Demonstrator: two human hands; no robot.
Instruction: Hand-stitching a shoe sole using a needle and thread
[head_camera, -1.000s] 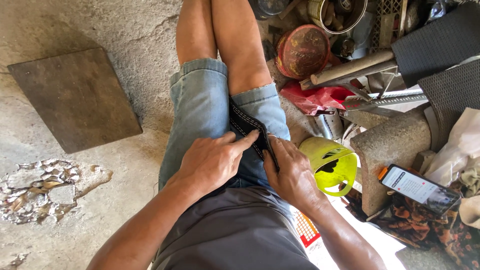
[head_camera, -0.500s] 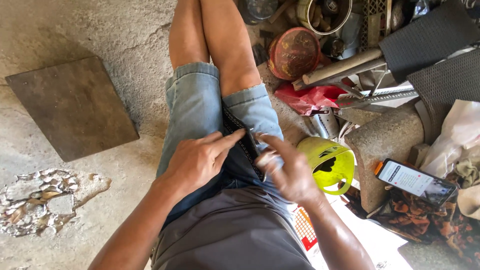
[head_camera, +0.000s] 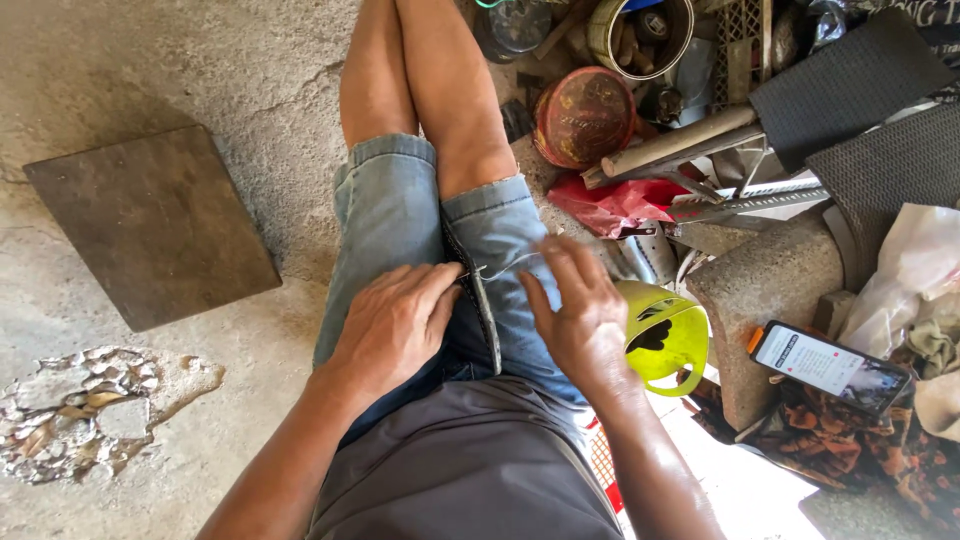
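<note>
A rough concrete floor takes up most of the view, with a dark square slab laid flat on it at the left and a patch of crumbled surface lower down. The right side is packed with clutter: black textured mats, a concrete block, a round rusty red tin, a crumpled red bag and a lime-green plastic container just beside the right knee. A phone with a lit screen is lying on patterned cloth by the block. In the middle, denim shorts are worn by the seated person, and a narrow dark strip, looks like a strap or sole piece, is held down between the thighs. The left hand is pressed flat on it, fingertips at its edge. The right hand is pinched shut on a thin pale thread that's pulled taut from the strip; no needle can be made out.
</note>
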